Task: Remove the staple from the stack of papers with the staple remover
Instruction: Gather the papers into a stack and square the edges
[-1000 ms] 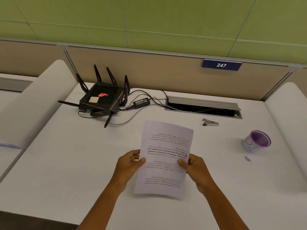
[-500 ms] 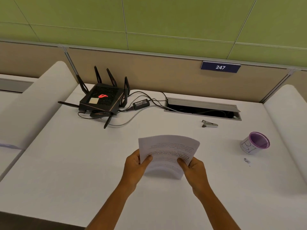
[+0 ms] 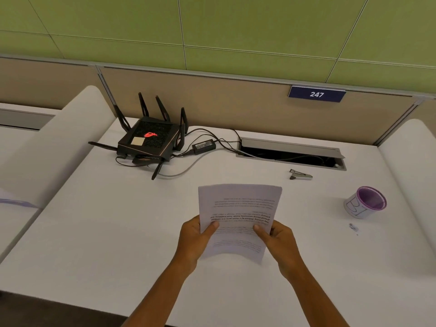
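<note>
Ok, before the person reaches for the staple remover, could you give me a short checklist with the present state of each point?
1. Papers held firmly by left hand and right hand: ok.
2. A hand free for the tool: not ok.
3. Staple remover within view on desk, nothing on top: ok.
4. Staple position visible: cannot tell.
5. Printed text facing the person upright: not ok, it is upside down.

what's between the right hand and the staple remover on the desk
Nothing visible. The staple remover lies alone on bare desk beyond the right hand, ahead of the cable slot. But both hands are occupied: the right and the left hand hold the stack of papers.
</note>
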Available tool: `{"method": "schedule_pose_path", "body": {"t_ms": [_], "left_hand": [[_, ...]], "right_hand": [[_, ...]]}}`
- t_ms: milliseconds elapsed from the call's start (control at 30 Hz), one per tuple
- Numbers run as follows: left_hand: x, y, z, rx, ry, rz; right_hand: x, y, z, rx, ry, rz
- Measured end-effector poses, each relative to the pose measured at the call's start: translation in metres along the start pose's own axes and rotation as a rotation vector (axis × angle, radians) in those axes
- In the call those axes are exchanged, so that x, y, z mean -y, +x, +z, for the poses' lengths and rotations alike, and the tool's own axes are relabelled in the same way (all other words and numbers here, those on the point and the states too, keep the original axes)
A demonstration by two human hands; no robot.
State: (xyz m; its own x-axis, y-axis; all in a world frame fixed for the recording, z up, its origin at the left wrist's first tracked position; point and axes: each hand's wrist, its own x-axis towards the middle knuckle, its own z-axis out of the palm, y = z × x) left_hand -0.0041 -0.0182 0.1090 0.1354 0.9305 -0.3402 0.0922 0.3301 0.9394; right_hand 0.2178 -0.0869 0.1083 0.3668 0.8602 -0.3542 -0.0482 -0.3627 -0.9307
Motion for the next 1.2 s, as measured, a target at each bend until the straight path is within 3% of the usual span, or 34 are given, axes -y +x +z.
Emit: {"method": "schedule_pose_path", "body": {"t_ms": [167,267,433,600,867,1000,1200], "left_hand": [[0.003,-0.002,-0.015,-0.107,-0.181,-0.069],[0.007,-0.006,-0.022,-0.135,-0.395,-0.114],[0.021,-0.013,-0.019,-0.185,-0.619,-0.195],[0.038,-0.020,-0.004,-0.204,-0.743,-0.255],[0.056,-0.019,-0.035,-0.234,-0.674,-0.286],[0.056,-0.007,-0.073,-0.200,-0.448,-0.279],[0.040,0.007,-0.082,0.017,-0.090,-0.252]], "right_hand": [[-0.006,-0.007,-0.013,0.154,-0.029,0.042],[-0.015,-0.013,-0.016,0.173,0.089,0.095],[-0.027,-0.024,0.002,0.130,0.354,0.167],[-0.032,-0.029,0.031,-0.005,0.449,0.240],[-0.035,-0.016,0.010,-0.159,0.175,0.198],[-0.028,-0.004,-0.020,-0.073,0.049,0.211],[-0.011,0.007,-0.034,0.021,-0.054,0.177]]}}
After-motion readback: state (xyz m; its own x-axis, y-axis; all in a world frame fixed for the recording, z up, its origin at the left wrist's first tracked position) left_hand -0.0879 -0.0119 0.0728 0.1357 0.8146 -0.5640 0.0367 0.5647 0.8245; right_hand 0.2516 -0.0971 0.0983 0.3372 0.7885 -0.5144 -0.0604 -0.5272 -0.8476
